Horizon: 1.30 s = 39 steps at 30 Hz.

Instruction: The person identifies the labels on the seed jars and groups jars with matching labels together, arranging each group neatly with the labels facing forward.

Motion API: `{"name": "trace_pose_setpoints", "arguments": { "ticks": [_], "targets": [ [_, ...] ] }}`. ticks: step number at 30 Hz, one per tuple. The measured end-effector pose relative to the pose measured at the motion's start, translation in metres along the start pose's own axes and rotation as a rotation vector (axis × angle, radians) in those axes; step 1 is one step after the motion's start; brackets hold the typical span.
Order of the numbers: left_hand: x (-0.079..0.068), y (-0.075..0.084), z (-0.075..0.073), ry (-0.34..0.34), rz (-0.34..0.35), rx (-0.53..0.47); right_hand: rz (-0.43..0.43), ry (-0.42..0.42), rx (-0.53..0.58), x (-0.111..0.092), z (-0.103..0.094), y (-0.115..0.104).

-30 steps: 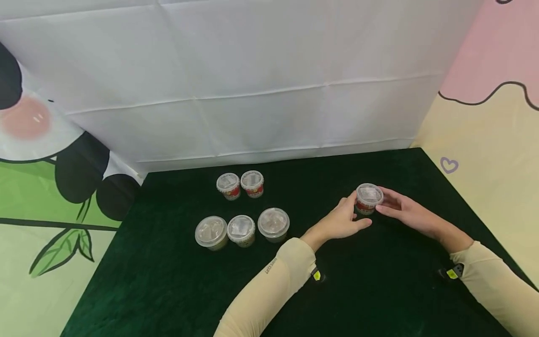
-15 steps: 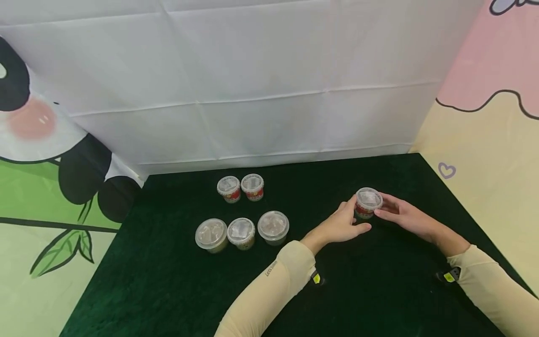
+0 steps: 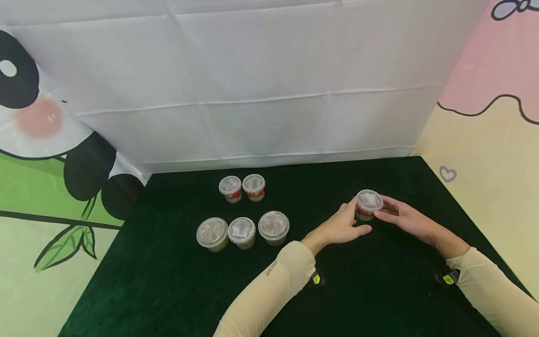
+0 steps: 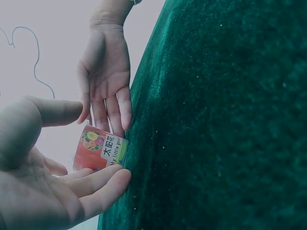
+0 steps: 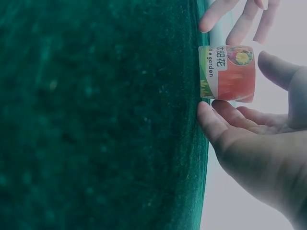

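At the right of the green table, a small lidded plastic cup [image 3: 368, 204] stands upright, with a red, flower-printed label that shows in both wrist views. My left hand [image 3: 340, 225] lies along its left side, fingers extended and thumb held apart from it. From the other side, my right hand [image 3: 414, 221] has its fingers at the cup wall and its thumb near the front of the lid. The right wrist view shows the right hand's fingers [image 5: 230, 117] at the cup's side, with a gap at the thumb. Neither hand curls round the cup.
Two similar red-labelled cups [image 3: 254, 187] stand side by side at the back left. In front of them is a row of lidded tubs [image 3: 273, 228], two wide and one narrower. A white cloth wall [image 3: 261, 126] rises behind the dark green table [image 3: 168, 281].
The head view has tilted up slightly, so the scene sits a little lower. Both hands stay on either side of the cup, with hardly any movement.
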<state>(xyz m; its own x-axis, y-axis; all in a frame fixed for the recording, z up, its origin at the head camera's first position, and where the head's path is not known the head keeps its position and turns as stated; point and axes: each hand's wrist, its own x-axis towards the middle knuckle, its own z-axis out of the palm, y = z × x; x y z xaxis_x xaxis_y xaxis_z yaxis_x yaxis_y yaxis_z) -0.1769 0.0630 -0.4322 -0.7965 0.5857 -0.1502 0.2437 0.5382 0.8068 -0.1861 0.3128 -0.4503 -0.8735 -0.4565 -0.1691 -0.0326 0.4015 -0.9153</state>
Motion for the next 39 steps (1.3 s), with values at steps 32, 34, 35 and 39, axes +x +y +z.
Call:
{"name": "trace_pose_setpoints", "arguments": {
  "ticks": [32,34,35,39],
  "targets": [
    [-0.001,0.003,-0.006,0.0,0.027,0.038,0.001,-0.013,0.002,0.002,-0.001,-0.009],
    [-0.001,0.003,-0.006,0.004,0.025,0.038,0.009,-0.016,0.024,0.003,-0.001,-0.011],
    [-0.001,0.003,-0.006,0.006,0.023,0.04,0.013,-0.018,0.038,0.003,0.0,-0.011],
    [-0.003,0.001,-0.008,0.02,0.03,0.053,0.016,-0.024,0.083,0.006,0.003,-0.016]
  ]
}}
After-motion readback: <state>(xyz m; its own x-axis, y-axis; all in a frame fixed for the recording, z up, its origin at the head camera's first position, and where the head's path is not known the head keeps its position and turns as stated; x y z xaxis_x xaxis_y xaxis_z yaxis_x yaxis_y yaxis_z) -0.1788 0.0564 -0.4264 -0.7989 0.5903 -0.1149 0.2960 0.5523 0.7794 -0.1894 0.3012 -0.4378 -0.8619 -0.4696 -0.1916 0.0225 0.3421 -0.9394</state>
